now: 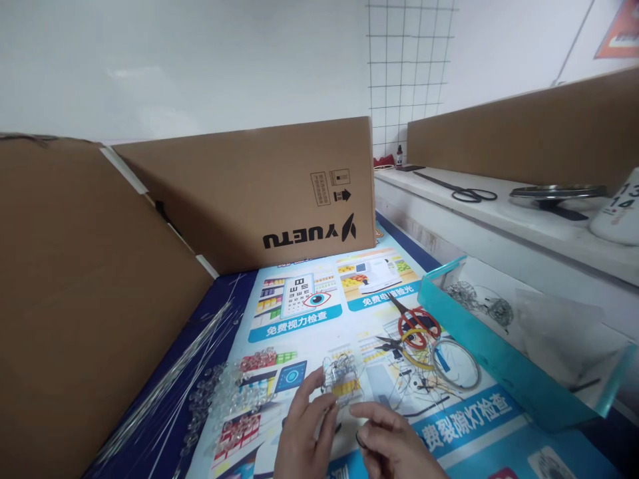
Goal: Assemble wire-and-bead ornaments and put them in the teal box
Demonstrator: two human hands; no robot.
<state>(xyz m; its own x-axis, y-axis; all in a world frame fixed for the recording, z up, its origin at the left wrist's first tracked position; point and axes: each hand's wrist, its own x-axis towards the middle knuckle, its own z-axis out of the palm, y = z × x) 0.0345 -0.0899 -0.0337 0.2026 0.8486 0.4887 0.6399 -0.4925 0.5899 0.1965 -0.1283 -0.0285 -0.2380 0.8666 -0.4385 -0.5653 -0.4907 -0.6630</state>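
At the bottom centre, my left hand (pixel 308 422) has its fingers bent round the near left side of a small clear piece of beads and wire (pixel 342 378). Just right of it, my right hand (pixel 392 439) has thumb and fingers pinched together near the piece; a small dark thing shows at the fingertips, too small to name. Loose clear beads (pixel 239 392) lie to the left of my hands on the printed sheet. Beyond my right hand are red-handled scissors (pixel 419 327), yellow-handled pliers (pixel 417 356), a roll of tape (pixel 456 364) and scattered wire bits.
Cardboard panels (pixel 249 193) stand at the left and back. Long thin wires (pixel 170 379) lie on the blue cloth at left. A teal box (pixel 514 352) holds wire coils and a plastic bag. The white ledge (pixel 529 226) at right carries black scissors (pixel 466 193) and a cup (pixel 619 213).
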